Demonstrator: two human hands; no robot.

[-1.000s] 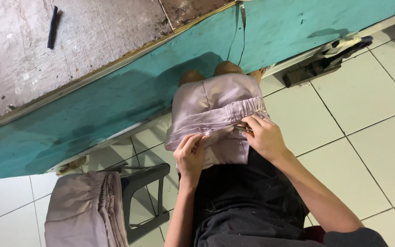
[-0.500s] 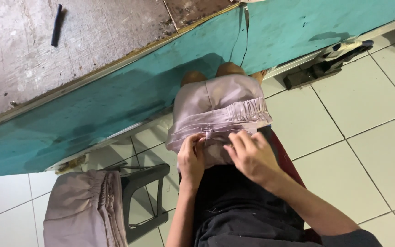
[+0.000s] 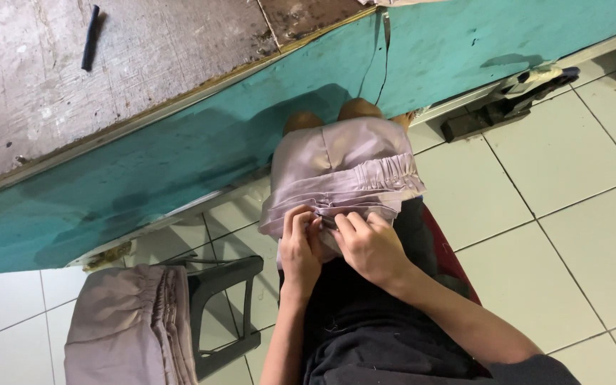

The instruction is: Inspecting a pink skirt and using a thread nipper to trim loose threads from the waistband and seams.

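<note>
A pale mauve folded garment [image 3: 344, 167] with an elastic gathered waistband lies across my lap. My left hand [image 3: 299, 246] pinches its near edge, fingers curled into the fabric. Right beside it, my right hand [image 3: 370, 244] grips the same edge, and the two hands touch each other. My knees [image 3: 333, 114] poke out beyond the garment, close to the teal wall. I sit wearing black clothing [image 3: 365, 328].
A stack of similar mauve garments [image 3: 130, 328] rests on a dark plastic stool [image 3: 226, 314] at my left. The teal wall [image 3: 144, 171] with a bare grey upper part runs ahead. Dark sandals [image 3: 507, 100] lie on the white tiled floor [image 3: 572, 214] at right.
My right hand has slid from the garment's right waistband end leftward to meet my left hand at the near edge. The garment has stayed on my lap.
</note>
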